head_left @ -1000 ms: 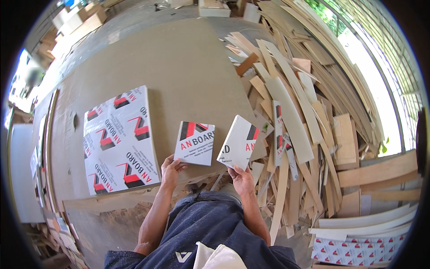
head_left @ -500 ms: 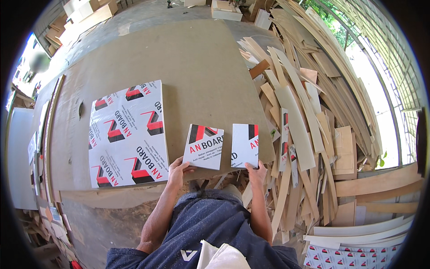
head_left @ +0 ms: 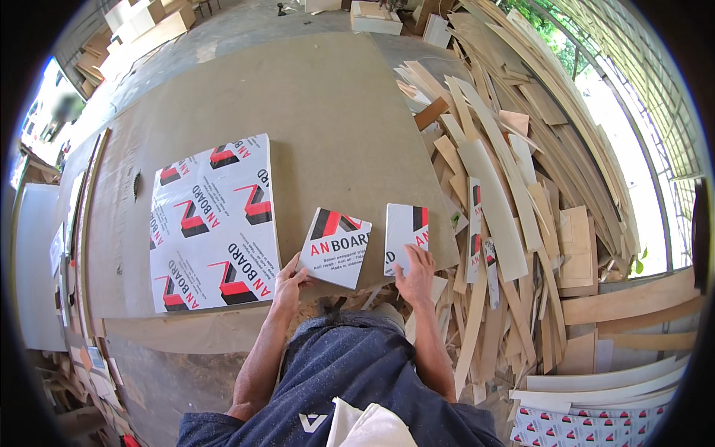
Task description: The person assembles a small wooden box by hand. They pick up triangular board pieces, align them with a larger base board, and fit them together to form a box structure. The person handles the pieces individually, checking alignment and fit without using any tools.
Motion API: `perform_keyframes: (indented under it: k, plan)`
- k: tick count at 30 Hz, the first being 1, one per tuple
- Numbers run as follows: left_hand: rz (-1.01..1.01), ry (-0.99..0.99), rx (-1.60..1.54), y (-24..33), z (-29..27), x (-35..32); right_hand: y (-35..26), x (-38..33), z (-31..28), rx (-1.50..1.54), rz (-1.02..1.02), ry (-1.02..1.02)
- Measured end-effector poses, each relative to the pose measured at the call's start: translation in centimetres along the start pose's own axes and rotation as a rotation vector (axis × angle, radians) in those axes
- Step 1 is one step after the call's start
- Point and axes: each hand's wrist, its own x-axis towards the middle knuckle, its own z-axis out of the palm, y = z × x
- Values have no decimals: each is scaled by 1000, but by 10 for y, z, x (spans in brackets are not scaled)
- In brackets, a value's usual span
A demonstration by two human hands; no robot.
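Observation:
Two small white-faced board pieces with red and black print lie near the front edge of a large brown tabletop (head_left: 335, 112). My left hand (head_left: 289, 284) grips the near left corner of the left board piece (head_left: 337, 257), which sits at a slant, its thumb and fingers closed at the edge. On the right board piece (head_left: 402, 232), standing lengthwise, my right hand (head_left: 415, 277) rests with fingers spread over its near right part. A narrow gap separates the two pieces. Left of them lies a bigger square board (head_left: 212, 223) with the same printed film.
A heap of wood offcuts and strips (head_left: 484, 216) crowds the table's right side. Long strips (head_left: 91, 223) run along the left. More printed boards (head_left: 588, 425) are stacked at lower right. Pale boxes (head_left: 376, 16) stand on the floor beyond the table.
The left board piece has turned slightly clockwise, and my left hand has shifted a little left with it. My right hand has moved from the right piece's near edge onto its top face.

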Motion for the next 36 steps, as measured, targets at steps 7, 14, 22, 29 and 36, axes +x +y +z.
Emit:
perform_keyframes:
  k: [7, 14, 22, 29, 36]
  plan:
    - [-32, 60, 154, -2, -1, -15, -30, 39, 28, 291, -71, -378]
    - [137, 146, 189, 55, 3, -47, -51, 47, 30, 258, -130, -530]
    - [425, 173, 484, 216, -24, -67, -168, 4, 77, 767, -219, -648]
    - [414, 208, 820, 228, -26, -53, -194, -15, 131, 755, -269, -598]
    - [357, 118, 962, 213, -10, -24, -177, -23, 143, 543, -351, -530]
